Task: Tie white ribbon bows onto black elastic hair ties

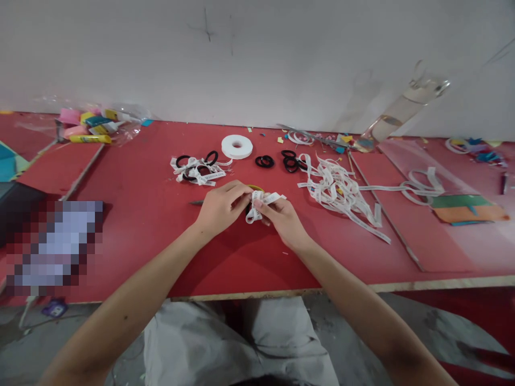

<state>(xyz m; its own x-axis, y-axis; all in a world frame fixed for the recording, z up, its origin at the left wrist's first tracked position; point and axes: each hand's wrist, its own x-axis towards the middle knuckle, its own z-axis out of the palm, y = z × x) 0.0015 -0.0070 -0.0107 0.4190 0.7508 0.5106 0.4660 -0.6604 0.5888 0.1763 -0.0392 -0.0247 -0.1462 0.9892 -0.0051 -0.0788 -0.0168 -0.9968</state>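
In the head view, a white ribbon (254, 214) with dark printed lettering is looped and bunched between my two hands above the red table. My left hand (223, 206) pinches the bunch from its left side. On the other side, my right hand (284, 219) grips it with thumb and fingers, and a ribbon end sticks out above. Something dark shows beside the loops, too covered to name. Behind my hands is a yellow curved handle (256, 187), mostly hidden. A dark pointed tip (196, 202) pokes out left of my left hand.
Black hair ties (264, 161) lie near a white tape roll (241, 147). More ties sit among ribbon pieces (201, 170) at left. A tangled ribbon heap (336, 187) lies right. A clear bottle (402, 112) leans against the wall; a blurred-out device (60, 244) lies left.
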